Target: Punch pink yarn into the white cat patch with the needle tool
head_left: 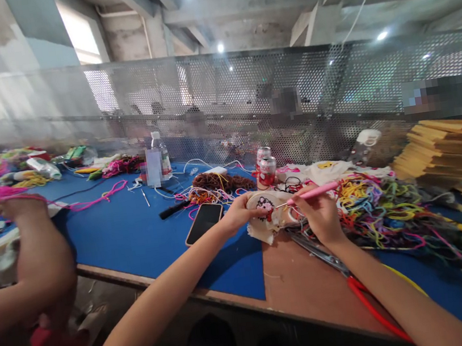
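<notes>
My left hand (240, 215) grips the edge of a piece of white cloth (260, 232), which seems stretched in a small hoop. On the cloth is a pink and black cartoon figure (265, 207) with a bit of red. In my right hand (320, 215) is a pink punch needle (315, 192), its thin metal tip pointing left at the cloth, close to the figure. Whether the tip touches the cloth I cannot tell. Below my right wrist lie large scissors (363, 292) with red handles. A dark-screened phone (204, 222) rests left of the cloth.
Tangled coloured yarn (381, 203) heaps up at the right, before stacked yellow envelopes (429, 151). Drink cans (265, 169), brown yarn (219, 181), a black marker-like stick (174, 209) and a bottle (160, 151) stand or lie behind. A co-worker's arm (44, 251) is at left; a perforated metal screen (224, 99) runs along the back.
</notes>
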`<state>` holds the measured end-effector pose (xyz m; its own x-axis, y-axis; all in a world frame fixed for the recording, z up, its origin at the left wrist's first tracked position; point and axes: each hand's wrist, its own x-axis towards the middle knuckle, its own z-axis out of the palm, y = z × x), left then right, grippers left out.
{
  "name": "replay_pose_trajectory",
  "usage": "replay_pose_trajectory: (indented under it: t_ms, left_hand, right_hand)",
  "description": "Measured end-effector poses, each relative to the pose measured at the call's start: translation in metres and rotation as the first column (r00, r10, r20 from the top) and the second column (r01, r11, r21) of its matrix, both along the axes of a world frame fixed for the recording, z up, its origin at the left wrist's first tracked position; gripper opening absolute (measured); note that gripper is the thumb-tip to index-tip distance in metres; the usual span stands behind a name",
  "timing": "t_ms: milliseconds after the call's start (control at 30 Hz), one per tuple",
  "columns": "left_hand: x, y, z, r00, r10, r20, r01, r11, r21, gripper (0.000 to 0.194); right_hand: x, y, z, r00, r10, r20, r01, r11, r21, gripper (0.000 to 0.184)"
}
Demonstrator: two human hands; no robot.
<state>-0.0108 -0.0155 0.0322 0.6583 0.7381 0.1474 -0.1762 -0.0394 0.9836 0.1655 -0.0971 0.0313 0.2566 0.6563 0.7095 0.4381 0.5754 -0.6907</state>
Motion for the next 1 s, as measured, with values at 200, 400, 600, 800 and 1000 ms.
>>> replay_pose_trajectory:
  t_ms: [200,400,600,800,1000]
  left_hand:
    - [0.0007,-0.0009,0.0007,1.000,-0.027,-0.004,0.027,1.000,-0.002,0.038]
    - [0.0010,0.0003,-0.0010,1.000,-0.022,0.010,0.022,1.000,0.010,0.037]
    - [0.0003,0.0007,-0.0012,0.999,-0.033,0.001,0.033,0.999,0.025,0.036]
    - [0.0001,0.0015,-0.0018,0.998,-0.051,0.033,0.051,0.999,0.010,0.038]
    - [0.0003,0.0001,-0.0009,0.999,-0.028,0.020,0.028,1.000,0.006,0.037]
  right_hand:
    - [-0.0027,-0.0030,0.0032,0.991,-0.062,0.116,0.059,0.998,0.033,0.015]
    - [-0.0029,-0.0034,0.0035,0.987,-0.072,0.145,0.065,0.997,0.052,0.014]
    - [-0.0018,-0.0022,0.0006,0.984,-0.066,0.164,0.061,0.998,0.033,0.017]
    - [-0.0036,-0.0048,0.0030,0.981,-0.079,0.178,0.068,0.996,0.063,0.016]
    - [-0.0052,-0.0055,0.0040,0.977,-0.085,0.193,0.075,0.996,0.056,0.016]
